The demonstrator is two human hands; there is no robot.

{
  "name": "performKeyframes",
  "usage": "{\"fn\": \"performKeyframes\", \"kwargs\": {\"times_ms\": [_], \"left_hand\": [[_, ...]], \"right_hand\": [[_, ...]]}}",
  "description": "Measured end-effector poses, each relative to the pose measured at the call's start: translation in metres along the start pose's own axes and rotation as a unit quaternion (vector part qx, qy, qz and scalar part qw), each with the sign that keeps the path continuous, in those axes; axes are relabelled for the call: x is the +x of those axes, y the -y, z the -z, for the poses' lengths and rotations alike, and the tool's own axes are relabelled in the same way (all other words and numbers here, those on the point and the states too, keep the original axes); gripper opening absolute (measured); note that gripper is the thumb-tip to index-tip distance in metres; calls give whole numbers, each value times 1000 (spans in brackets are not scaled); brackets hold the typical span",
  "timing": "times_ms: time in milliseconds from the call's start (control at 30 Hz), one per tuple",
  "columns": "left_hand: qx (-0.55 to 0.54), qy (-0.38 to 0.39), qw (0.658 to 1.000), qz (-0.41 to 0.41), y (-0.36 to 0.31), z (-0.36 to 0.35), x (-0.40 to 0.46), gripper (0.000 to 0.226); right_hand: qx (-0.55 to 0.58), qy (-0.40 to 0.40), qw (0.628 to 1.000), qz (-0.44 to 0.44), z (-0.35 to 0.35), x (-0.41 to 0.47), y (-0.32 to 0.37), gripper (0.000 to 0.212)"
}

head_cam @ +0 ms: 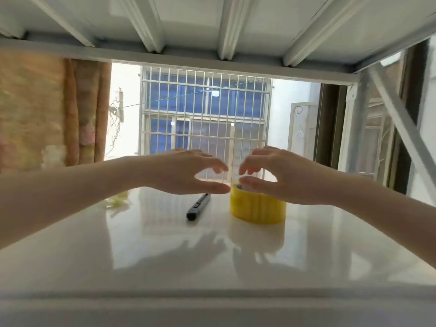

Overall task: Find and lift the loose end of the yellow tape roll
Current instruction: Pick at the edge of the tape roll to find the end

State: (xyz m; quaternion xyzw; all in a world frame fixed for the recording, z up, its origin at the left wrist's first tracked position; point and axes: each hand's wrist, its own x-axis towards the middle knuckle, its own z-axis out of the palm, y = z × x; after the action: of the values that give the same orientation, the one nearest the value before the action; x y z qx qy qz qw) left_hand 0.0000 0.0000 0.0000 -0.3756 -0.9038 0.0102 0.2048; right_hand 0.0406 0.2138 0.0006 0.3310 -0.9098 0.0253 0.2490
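The yellow tape roll [258, 207] lies flat on the glossy white table [165, 251], just right of a dark utility knife [198, 206]. Both hands hover above it with fingers curled and spread, holding nothing. The right hand [280, 175] is directly over the roll's top edge; the left hand [184, 172] hangs beside it, above the knife's far end.

A bright yellow tape roll [258, 207] with faint vertical ribbing, a dark grey-black slim utility knife [198, 206], a glossy white table [165, 256] — mirroring the white-barred window grille [205, 114].
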Motion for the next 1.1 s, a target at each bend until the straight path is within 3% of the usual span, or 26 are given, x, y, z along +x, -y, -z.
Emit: {"fn": "performKeyframes", "kwargs": {"times_ms": [133, 300, 500, 633, 900, 1100], "left_hand": [[-3, 0, 1000, 4, -2, -12, 8, 59], [-98, -8, 995, 2, 4, -29, 9, 55], [-163, -28, 986, 9, -3, -37, 10, 56], [-196, -43, 980, 17, -7, -31, 5, 42], [-195, -55, 979, 20, -14, -19, 1, 30], [-212, -52, 976, -5, -17, -15, -1, 26]], "right_hand": [[-32, 10, 999, -4, -13, 8, 7, 45], [9, 44, 998, -35, -26, 6, 7, 62], [82, 57, 994, -39, -28, 1, 8, 35], [115, 35, 992, -47, -24, -4, 7, 20], [103, -7, 994, -33, -20, -9, 14, 30], [85, -17, 996, -21, -19, -10, 15, 21]]}}
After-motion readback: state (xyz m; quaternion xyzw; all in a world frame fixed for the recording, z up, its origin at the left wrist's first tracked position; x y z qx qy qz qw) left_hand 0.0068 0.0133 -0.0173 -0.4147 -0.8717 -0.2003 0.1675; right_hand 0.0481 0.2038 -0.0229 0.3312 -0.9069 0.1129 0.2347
